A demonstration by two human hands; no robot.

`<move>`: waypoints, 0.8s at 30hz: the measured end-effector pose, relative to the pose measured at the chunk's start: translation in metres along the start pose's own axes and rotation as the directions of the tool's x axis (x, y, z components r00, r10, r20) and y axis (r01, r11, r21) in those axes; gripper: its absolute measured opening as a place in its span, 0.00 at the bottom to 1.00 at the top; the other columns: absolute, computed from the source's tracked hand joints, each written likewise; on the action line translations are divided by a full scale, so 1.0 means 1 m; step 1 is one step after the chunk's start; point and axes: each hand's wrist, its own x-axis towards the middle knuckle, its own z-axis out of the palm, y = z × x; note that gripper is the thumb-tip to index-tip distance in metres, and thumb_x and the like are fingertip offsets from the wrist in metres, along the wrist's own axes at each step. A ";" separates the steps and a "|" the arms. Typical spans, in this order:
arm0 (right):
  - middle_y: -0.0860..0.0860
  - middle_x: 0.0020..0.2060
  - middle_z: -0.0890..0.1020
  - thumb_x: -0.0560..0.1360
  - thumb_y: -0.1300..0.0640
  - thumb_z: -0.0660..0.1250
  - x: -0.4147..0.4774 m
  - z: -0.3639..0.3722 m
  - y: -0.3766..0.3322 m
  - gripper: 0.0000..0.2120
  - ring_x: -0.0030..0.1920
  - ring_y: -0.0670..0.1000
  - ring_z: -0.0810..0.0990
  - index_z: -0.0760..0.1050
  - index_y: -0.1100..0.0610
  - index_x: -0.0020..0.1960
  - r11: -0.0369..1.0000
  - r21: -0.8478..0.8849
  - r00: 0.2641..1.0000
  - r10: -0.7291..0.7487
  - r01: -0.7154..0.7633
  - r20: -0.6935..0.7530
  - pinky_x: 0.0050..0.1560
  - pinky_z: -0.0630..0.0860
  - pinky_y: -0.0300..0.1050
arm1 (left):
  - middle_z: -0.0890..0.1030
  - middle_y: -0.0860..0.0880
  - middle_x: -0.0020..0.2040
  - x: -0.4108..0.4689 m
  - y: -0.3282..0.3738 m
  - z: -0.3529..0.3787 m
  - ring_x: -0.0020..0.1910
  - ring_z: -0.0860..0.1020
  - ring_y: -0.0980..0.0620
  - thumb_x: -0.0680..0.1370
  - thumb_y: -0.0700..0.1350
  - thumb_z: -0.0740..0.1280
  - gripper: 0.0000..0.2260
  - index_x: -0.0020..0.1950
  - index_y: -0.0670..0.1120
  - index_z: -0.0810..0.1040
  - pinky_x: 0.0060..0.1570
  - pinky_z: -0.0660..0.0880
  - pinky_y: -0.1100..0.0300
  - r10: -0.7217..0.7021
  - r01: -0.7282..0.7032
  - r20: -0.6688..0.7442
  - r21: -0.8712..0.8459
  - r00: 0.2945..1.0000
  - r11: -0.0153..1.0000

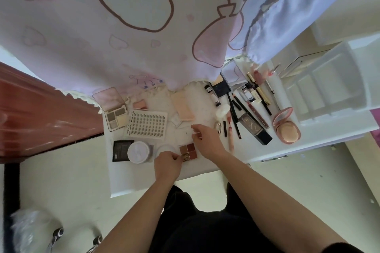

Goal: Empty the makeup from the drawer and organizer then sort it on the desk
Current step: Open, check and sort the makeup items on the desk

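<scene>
From the head view, the small four-pan palette (188, 150) lies at the near edge of the table (144, 178), between your two hands. Your left hand (168, 161) has its grip curled on the palette's near corner, by a small gold fitting. Your right hand (206, 138) pinches thumb against forefinger on what looks like the palette's clear lid (184, 135) (it is nearly invisible against the white top, so I can't be sure).

Expect the palette to be light, stiff and slick. The pressed powder pans are the fragile part, so hold it by its side edges, keep it level and keep your fingertips off the colour. The hinge is probably thin plastic, so move the lid gently and don't twist it.

The other flat items lie to the left: the lash tray (147, 127), the round jar (138, 152) and the open eyeshadow palette (115, 118). Pencils and tubes lie to the right around the dark tube (255, 127), near the pink compact (286, 125) and the white organizer (329, 92)
</scene>
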 end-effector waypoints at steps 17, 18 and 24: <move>0.51 0.61 0.74 0.80 0.53 0.64 -0.004 -0.019 0.007 0.14 0.56 0.52 0.79 0.74 0.53 0.66 0.963 -0.251 0.978 -0.136 0.093 -0.160 0.59 0.73 0.45 | 0.84 0.50 0.34 0.003 -0.012 -0.003 0.37 0.80 0.51 0.75 0.48 0.72 0.08 0.38 0.46 0.85 0.43 0.75 0.56 -0.085 0.095 0.050 -0.287 0.995 0.953; 0.52 0.62 0.74 0.81 0.53 0.64 0.003 -0.017 -0.002 0.16 0.58 0.53 0.79 0.73 0.54 0.67 0.963 -0.248 0.979 -0.146 0.107 -0.145 0.58 0.74 0.46 | 0.83 0.51 0.32 0.001 -0.014 -0.006 0.35 0.79 0.52 0.75 0.46 0.72 0.07 0.38 0.47 0.85 0.43 0.76 0.55 -0.100 0.114 0.057 -0.349 0.993 0.930; 0.57 0.62 0.71 0.81 0.42 0.60 0.051 -0.002 -0.038 0.26 0.57 0.59 0.77 0.68 0.61 0.68 0.951 -0.290 0.990 0.073 -0.105 -0.119 0.54 0.74 0.53 | 0.83 0.52 0.34 -0.006 -0.030 -0.021 0.37 0.79 0.52 0.76 0.45 0.69 0.06 0.40 0.49 0.84 0.45 0.77 0.53 -0.121 0.121 0.027 -0.442 0.992 0.889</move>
